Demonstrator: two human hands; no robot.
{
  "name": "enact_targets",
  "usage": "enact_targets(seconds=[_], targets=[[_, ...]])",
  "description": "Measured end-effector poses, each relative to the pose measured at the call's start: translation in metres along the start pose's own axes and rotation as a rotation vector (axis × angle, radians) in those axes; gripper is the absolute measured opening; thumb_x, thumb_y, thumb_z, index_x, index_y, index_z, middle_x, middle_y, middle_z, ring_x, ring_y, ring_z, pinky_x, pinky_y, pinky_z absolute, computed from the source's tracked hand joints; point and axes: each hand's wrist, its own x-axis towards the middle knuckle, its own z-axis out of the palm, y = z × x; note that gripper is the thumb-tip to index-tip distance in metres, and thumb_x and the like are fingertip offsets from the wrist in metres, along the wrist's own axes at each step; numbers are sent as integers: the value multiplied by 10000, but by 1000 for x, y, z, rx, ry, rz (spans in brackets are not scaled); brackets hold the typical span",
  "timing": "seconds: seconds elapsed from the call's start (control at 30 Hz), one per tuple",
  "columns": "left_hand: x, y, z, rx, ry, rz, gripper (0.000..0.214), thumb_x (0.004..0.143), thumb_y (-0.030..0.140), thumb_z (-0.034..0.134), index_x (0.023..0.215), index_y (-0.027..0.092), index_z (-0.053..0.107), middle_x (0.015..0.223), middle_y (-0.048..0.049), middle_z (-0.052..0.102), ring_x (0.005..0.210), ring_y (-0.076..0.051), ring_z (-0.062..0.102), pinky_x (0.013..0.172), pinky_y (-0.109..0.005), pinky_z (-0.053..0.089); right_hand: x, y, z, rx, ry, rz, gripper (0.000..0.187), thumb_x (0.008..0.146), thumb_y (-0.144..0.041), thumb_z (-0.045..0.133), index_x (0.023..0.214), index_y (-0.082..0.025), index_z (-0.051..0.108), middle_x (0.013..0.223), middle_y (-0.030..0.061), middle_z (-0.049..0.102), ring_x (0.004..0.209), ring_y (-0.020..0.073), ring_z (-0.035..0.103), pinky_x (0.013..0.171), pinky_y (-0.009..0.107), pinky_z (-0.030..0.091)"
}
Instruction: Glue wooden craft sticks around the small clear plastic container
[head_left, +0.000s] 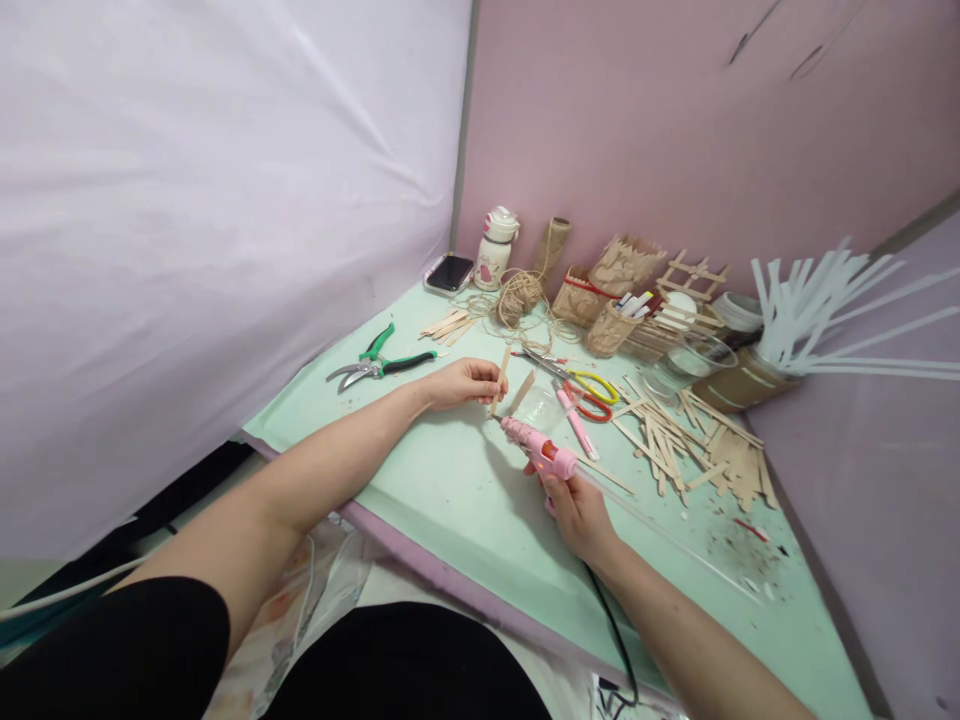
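Observation:
My left hand (461, 383) pinches a wooden craft stick (501, 378) and holds it upright over the green table (435, 490). My right hand (577, 512) grips a pink glue gun (536, 448) whose nozzle points left, close to the bottom end of that stick. A second wooden stick (522, 391) leans just right of the first, beside a clear plastic cup (541, 406). A black cord (611, 630) runs from the glue gun toward me.
Green-handled pliers (379, 365) lie to the left. Scissors (581, 388), a pink cutter (576, 423) and a heap of wooden sticks (697, 445) lie to the right. At the back stand a phone (449, 272), a white bottle (496, 248), twine (519, 295), baskets (607, 290) and white strips in a jar (817, 320).

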Motion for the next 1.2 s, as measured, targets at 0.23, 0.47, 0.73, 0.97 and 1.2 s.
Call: enact_targets(seconds=[0.23, 0.47, 0.73, 0.97, 1.2], targets=[[1, 0, -2, -6, 29, 3, 404, 603, 423, 842, 767, 97, 669, 674, -4, 624, 554, -58, 478, 542, -203, 354, -1, 0, 0, -25, 3, 9, 568, 923, -630, 372, 938, -168, 702, 616, 17, 541, 500, 149, 476, 460, 256, 401], [1, 0, -2, -11, 24, -2, 415, 600, 427, 846, 769, 94, 666, 688, -12, 633, 553, -59, 478, 541, -205, 351, -2, 1, 0, -15, 17, -13, 558, 926, -625, 379, 949, -174, 707, 571, 10, 526, 516, 163, 507, 459, 254, 407], [1, 0, -2, -9, 11, 5, 428, 589, 440, 854, 773, 97, 677, 681, -10, 636, 554, -58, 494, 545, -199, 361, -1, 0, 0, -24, 18, -16, 581, 923, -632, 373, 964, -166, 716, 567, 14, 525, 521, 171, 510, 472, 263, 412], [0, 0, -2, 12, -15, 1, 413, 602, 431, 847, 777, 94, 687, 667, -14, 637, 553, -62, 499, 550, -201, 373, -1, 0, 0, -2, 23, -6, 550, 920, -624, 386, 926, -171, 697, 573, 2, 502, 488, 149, 465, 442, 250, 380], [1, -3, -2, 54, -53, -16, 382, 635, 410, 828, 801, 95, 691, 664, -16, 634, 552, -67, 505, 551, -202, 390, -2, 4, 0, -10, 33, -3, 548, 924, -613, 384, 985, -167, 698, 606, 8, 517, 515, 154, 480, 462, 255, 396]])
